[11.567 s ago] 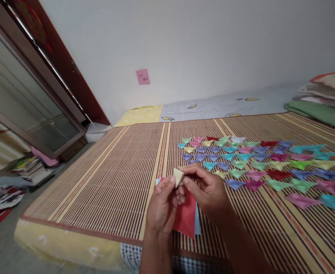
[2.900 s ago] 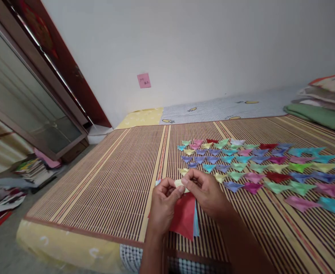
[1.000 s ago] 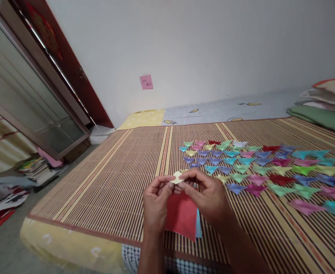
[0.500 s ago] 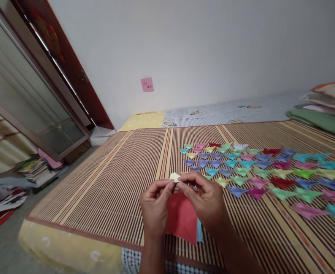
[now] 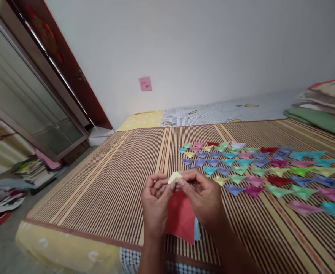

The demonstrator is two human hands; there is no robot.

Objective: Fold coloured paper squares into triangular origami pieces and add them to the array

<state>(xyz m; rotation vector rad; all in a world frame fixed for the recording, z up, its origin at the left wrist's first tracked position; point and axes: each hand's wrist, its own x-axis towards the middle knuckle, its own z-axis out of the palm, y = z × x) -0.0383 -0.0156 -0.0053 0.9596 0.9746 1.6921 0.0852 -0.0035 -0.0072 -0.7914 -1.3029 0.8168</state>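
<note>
A small piece of pale yellow folded paper point(image 5: 174, 176) is pinched between both hands, its peak pointing up and away. My left hand point(image 5: 156, 199) grips its left side with thumb and forefinger, the other fingers curled. On the right side, my right hand point(image 5: 205, 198) pinches it the same way. Below the hands lies a stack of coloured paper sheets point(image 5: 181, 220), red on top with bluish edges showing at the right; the hands partly cover it. Just right of my right hand are rows of small folded paper shapes point(image 5: 236, 190) in many colours.
A striped bamboo mat point(image 5: 113, 182) covers the bed. Folded bedding point(image 5: 312, 118) and a cushion lie at the far right. A pink note point(image 5: 145, 83) is stuck on the white wall. Books point(image 5: 32, 171) are piled at the left, by a glass-fronted cabinet point(image 5: 42, 95).
The yellow paper has tilted up and now shows a bent, peaked shape between the fingers. Both hands keep hold of it. The whole view has shifted slightly.
</note>
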